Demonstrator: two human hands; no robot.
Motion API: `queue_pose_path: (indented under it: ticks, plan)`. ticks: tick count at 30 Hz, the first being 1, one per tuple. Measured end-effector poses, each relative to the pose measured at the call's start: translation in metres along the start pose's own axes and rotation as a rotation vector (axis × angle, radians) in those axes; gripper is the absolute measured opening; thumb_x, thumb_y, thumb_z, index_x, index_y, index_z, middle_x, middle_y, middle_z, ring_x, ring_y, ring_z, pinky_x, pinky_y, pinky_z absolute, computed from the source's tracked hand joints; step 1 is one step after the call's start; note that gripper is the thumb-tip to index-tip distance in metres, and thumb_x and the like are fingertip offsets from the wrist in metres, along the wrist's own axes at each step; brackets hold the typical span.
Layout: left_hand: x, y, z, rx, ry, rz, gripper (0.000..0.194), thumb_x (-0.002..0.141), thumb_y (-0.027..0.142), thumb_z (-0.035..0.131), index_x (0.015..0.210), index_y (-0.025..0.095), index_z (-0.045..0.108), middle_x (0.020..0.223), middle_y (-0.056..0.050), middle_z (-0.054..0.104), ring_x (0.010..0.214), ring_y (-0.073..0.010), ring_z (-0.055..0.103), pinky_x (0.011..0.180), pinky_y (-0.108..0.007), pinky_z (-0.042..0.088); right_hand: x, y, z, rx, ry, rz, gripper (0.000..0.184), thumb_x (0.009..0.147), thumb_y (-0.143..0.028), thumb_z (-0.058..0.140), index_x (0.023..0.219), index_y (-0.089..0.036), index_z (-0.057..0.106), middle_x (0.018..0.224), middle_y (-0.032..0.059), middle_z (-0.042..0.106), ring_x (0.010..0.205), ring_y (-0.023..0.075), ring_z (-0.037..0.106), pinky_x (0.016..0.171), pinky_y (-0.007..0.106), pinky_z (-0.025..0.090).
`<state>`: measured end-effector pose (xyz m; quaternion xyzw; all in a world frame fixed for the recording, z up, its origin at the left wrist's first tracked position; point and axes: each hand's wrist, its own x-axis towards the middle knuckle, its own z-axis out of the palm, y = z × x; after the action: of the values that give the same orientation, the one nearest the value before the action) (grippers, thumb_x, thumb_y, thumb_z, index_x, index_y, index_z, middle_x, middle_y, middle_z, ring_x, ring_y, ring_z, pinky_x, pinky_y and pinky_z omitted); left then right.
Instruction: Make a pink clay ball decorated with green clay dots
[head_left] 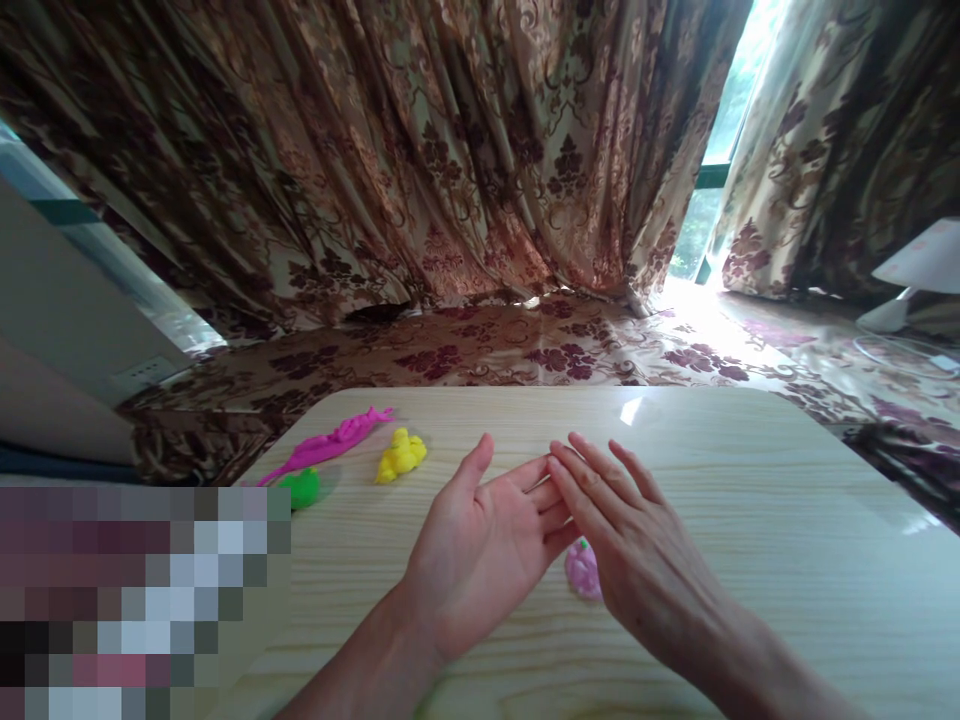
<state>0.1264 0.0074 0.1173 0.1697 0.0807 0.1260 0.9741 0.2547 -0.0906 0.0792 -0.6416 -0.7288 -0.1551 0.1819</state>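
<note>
My left hand (487, 550) is turned palm up over the table, its thumb spread and its fingers stretched towards the right. Across its fingertips lies my right hand (637, 540), palm down with the fingers straight. Whether anything small sits between the touching fingers is hidden. Partly behind my right hand is a lilac lump of modelling clay (581, 570) with a small green bit on top. Farther left on the table are a yellow lump of modelling clay (402, 456), a long magenta strip of modelling clay (330, 444) and a green lump of modelling clay (303, 487).
The pale wood-grain table (750, 480) has rounded far corners. Beyond it are a ledge with a floral cover (480, 345) and patterned curtains (450, 150). A white lamp (926, 262) stands at the far right. Pixelated blocks hide the lower left.
</note>
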Motion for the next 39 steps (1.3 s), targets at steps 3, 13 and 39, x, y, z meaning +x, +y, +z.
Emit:
queue_pose_path:
  ticks: [3,13,39]
  plan:
    - [-0.001,0.005,0.0,0.043,0.028,0.052,0.055,0.091,0.047,0.029,0.121,0.005,0.049,0.122,-0.015,0.053,0.106,-0.0186,0.052,0.103,-0.032,0.03,-0.001,-0.001,-0.003,0.05,0.01,-0.043,0.058,0.08,-0.006,0.041,0.138,-0.01,0.034,0.148,0.0061,0.029,0.138,0.0234,0.012,0.113,0.049,0.013]
    - [-0.001,-0.004,0.0,0.292,0.055,0.036,0.069,0.09,0.055,0.026,0.14,0.008,0.024,0.131,-0.017,0.05,0.122,-0.0237,0.043,0.108,-0.04,0.016,-0.002,0.011,-0.01,0.429,0.248,0.141,0.023,0.086,-0.01,0.049,0.105,-0.017,0.06,0.117,0.0089,0.056,0.123,0.0223,0.038,0.099,0.039,0.039]
    - [-0.002,-0.021,-0.027,1.99,0.219,0.316,0.01,0.079,0.019,0.056,0.084,0.021,0.064,0.09,-0.005,0.058,0.093,-0.0218,0.053,0.084,-0.036,0.038,-0.013,0.024,-0.028,0.41,-0.258,0.07,0.012,0.084,-0.011,0.056,0.081,-0.02,0.062,0.091,0.0034,0.058,0.087,0.0183,0.05,0.077,0.034,0.043]
